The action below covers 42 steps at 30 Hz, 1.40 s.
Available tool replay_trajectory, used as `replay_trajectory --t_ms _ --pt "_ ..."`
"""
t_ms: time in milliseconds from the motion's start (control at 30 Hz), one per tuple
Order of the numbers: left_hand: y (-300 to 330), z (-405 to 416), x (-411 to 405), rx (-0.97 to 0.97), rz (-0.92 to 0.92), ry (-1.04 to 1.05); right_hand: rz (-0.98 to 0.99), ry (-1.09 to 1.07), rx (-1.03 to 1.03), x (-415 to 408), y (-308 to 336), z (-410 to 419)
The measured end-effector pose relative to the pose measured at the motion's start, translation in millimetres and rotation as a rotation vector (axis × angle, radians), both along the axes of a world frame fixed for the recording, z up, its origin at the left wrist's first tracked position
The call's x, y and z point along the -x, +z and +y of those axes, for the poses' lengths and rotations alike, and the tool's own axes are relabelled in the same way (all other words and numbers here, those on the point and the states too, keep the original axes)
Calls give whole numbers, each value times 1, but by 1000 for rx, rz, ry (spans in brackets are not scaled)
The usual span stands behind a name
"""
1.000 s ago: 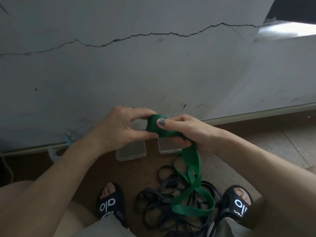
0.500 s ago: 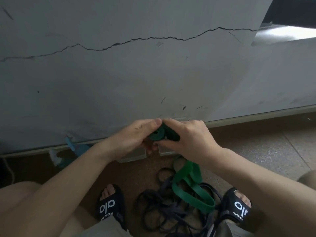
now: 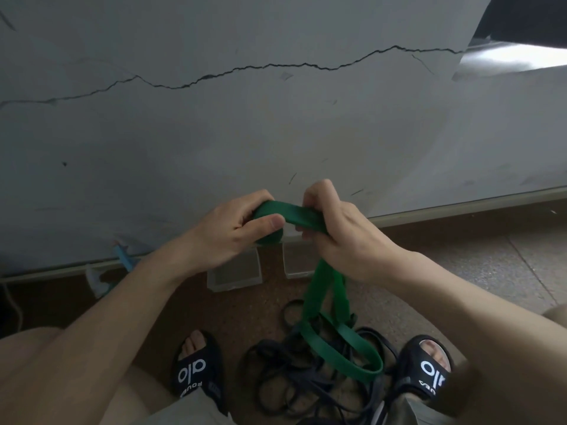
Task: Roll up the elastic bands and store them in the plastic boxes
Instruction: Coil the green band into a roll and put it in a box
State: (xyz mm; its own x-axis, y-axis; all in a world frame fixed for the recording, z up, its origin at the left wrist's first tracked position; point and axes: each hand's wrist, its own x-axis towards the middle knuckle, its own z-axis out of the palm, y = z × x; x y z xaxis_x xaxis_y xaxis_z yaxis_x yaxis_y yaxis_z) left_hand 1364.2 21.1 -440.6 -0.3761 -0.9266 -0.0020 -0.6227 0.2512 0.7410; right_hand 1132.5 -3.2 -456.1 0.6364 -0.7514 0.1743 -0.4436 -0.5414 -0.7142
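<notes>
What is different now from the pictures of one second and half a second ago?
The right hand has moved away from the left hand, pulling a flat stretch of the green elastic band taut between them; half a second ago the hands were pressed together around the roll. The hanging loop now sits higher. Both hands still grip the band. The plastic boxes and the dark bands on the floor are unchanged.

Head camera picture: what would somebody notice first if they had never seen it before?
First, the bright green band in the middle, stretched between the left hand, which grips its rolled end, and the right hand, with the rest trailing down to the floor. Next, the long dark crack running across the grey wall above. Then the tangle of dark bands on the floor between two black slippers.
</notes>
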Motion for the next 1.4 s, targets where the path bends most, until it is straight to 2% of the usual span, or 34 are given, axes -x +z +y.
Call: replay_trajectory --t_ms 167,267,367,567,733,833,1033,1133,1200,1300,1400 --pt "3 0 -1 -13 130 26 -181 39 -538 -5 0 8" --pt "5 0 -4 -22 179 71 -348 72 -790 -6 0 6" --pt "8 2 -2 -11 232 81 -519 93 -970 -5 5 1" --pt "6 7 12 31 237 72 -578 59 -1206 -15 6 14" --pt "5 8 12 67 187 69 -610 -31 -1222 -12 6 11" --pt "7 8 11 95 84 57 -578 -48 -1204 -9 5 7" --pt "21 9 1 91 -233 -87 -279 -171 -981 -12 -6 2" --pt "21 10 3 73 -339 -122 -240 -193 -941 -13 -11 1" --pt "19 11 3 81 -337 -127 -225 -189 -902 -11 -12 -1" --pt "15 11 2 154 -216 -125 -228 -113 -903 -9 -6 -1" --pt "14 13 6 217 -54 -59 -352 93 -1063 -5 3 -1"
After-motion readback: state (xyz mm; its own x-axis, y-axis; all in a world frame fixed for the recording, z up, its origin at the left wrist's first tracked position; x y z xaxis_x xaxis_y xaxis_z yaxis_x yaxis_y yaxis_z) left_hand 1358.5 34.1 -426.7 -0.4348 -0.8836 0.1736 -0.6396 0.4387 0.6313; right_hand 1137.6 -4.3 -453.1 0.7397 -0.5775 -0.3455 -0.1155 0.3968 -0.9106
